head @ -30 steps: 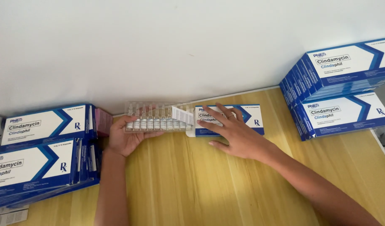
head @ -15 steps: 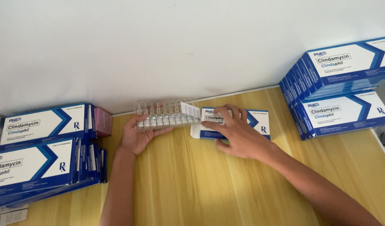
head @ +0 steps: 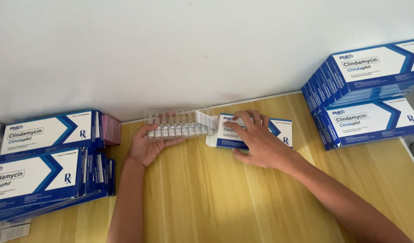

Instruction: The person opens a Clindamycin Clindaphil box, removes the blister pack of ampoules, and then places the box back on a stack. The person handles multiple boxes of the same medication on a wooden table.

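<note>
Two hands are working at the wall: the left hand [head: 146, 146] is cradling the clear ampoule tray [head: 175, 123] palm-up, the right hand [head: 256, 141] is pressing flat, fingers spread, on the blue-and-white carton [head: 279, 130], hiding its middle.

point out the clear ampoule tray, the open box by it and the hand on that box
clear ampoule tray [head: 177, 124], head view, middle of the row of ampoules
open blue and white box [head: 282, 131], head view, right end of its top face
right hand [head: 256, 143], head view, back of the hand

White cartons [head: 254, 131] with blue chevron bands, a clear ampoule tray [head: 177, 123], a yellow wood-grain table [head: 207, 198].
</note>
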